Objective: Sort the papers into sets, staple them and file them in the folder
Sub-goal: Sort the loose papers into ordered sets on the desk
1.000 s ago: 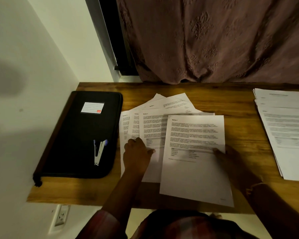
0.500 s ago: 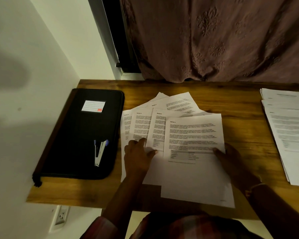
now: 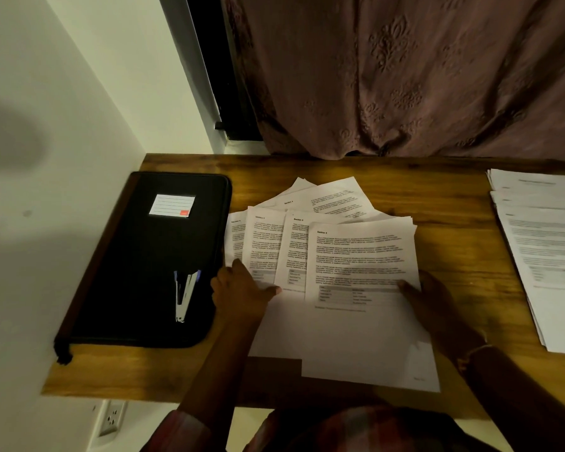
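Pressing light, limp, probably slippery papers [image 3: 265, 243] fanned mid-frame on the counter [image 3: 454, 220] under a spread left grip [image 3: 242, 288], touching the top sheet [image 3: 362, 252] at its right edge, likely the best hold, with the right grip [image 3: 433, 301], pinching or not impossible to tell.

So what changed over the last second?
The right hand turned the tilted top sheet square, and the next sheet slid right, widening the fan. Left hand still presses the papers; folder, stapler and right stack unmoved.
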### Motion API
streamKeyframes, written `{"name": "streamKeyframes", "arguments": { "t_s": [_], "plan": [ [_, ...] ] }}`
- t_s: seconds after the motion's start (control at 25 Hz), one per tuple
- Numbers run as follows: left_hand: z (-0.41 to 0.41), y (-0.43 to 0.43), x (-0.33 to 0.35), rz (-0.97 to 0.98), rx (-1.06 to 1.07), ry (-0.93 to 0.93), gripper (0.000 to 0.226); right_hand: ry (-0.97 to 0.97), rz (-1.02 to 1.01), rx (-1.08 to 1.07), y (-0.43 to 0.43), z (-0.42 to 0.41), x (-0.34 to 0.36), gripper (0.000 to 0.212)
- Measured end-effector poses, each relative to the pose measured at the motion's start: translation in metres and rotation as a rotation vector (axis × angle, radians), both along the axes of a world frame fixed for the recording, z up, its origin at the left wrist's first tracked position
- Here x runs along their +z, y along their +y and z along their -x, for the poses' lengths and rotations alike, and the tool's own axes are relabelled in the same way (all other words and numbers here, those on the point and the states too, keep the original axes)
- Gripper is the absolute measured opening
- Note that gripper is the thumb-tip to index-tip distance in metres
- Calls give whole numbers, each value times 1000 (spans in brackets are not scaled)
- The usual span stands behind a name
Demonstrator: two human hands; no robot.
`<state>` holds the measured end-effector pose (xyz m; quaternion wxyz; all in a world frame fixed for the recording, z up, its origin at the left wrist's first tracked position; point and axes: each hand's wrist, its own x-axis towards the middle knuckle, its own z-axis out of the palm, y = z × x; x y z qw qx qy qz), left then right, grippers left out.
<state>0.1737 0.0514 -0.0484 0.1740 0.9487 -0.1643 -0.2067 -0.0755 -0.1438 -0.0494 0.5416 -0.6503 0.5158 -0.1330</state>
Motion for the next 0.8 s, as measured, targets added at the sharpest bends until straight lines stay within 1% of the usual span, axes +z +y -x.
{"name": "streamKeyframes", "arguments": {
  "t_s": [0.08,0.12,0.24,0.28,0.36,0.48,0.6,0.72,0.8],
  "plan": [
    [-4,0,0,35,12,22,96,15,6,6,-1,0,-1,20],
    [-6,0,-3,60,23,26,88,20,12,14,-2,1,-1,20],
    [-10,1,-4,223,48,24,43,13,20,20,-3,1,-1,22],
    [-9,2,0,305,58,32,32,0,18,11,-3,1,-1,23],
    [-6,6,17,432,77,30,21,-35,7,1,-2,1,-1,22],
    [-4,18,56,504,65,-80,19,-49,-1,6,-1,2,0,21],
    [-9,35,92,531,28,-208,28,-55,-7,1,-1,1,1,21],
    [-16,49,124,546,54,-250,33,-71,-8,2,-2,1,3,20],
    [-23,60,143,558,88,-346,35,-95,-20,0,-2,2,6,18]
  ]
}}
